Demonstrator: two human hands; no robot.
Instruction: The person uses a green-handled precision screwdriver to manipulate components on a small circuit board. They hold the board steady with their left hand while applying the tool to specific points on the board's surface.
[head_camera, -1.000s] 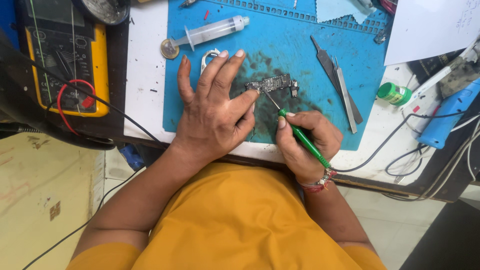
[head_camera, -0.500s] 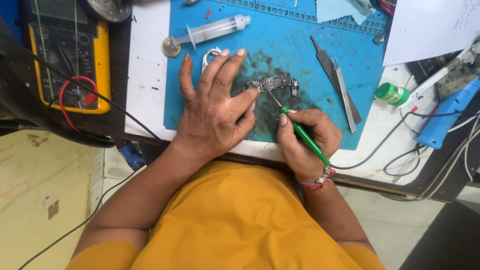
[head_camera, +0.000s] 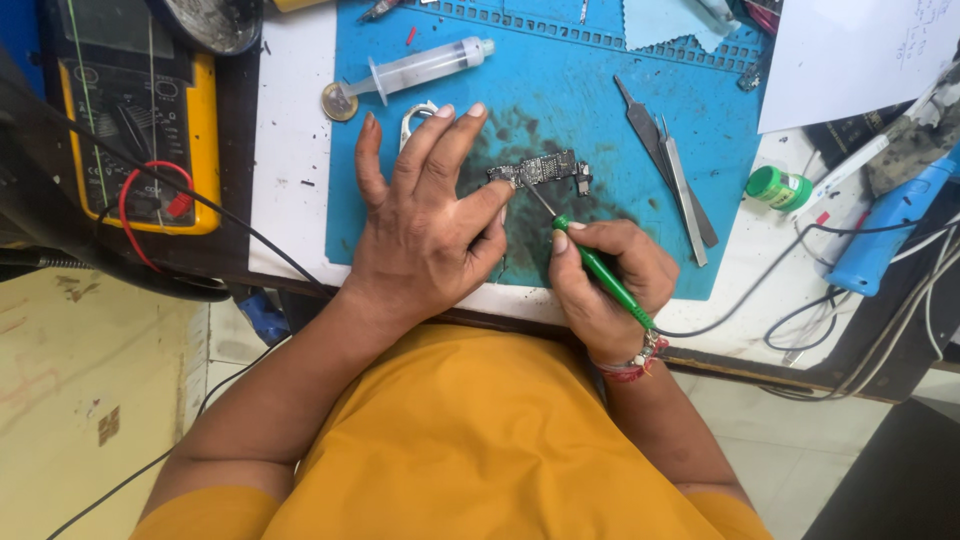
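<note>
Resting flat on the blue work mat (head_camera: 560, 110), the left hand (head_camera: 425, 225) lies palm down with fingers spread and extended, gripping nothing. Its thumb tip touches the left end of a small circuit board (head_camera: 545, 170), pinning the board against the mat. The board lies near the centre of the mat, on a dark, smudged patch of the surface.

The right hand (head_camera: 605, 285) is closed around a green-handled soldering iron (head_camera: 600, 272), held like a pen. The thin metal tip slants up and to the left and meets the lower edge of the board. A dark cable leaves the rear of the handle and runs to the right, off the mat.

A metal ring-shaped part (head_camera: 415, 118) lies partly under the left fingers. A clear syringe (head_camera: 420, 68) lies above the fingers, with a coin (head_camera: 338, 102) just beside its plunger end. Two metal tweezers (head_camera: 670, 170) lie to the right of the board, well apart from it. A small green container (head_camera: 778, 187) stands off the mat on the right. A yellow multimeter (head_camera: 140, 130) with red and black leads sits at the far left.
</note>
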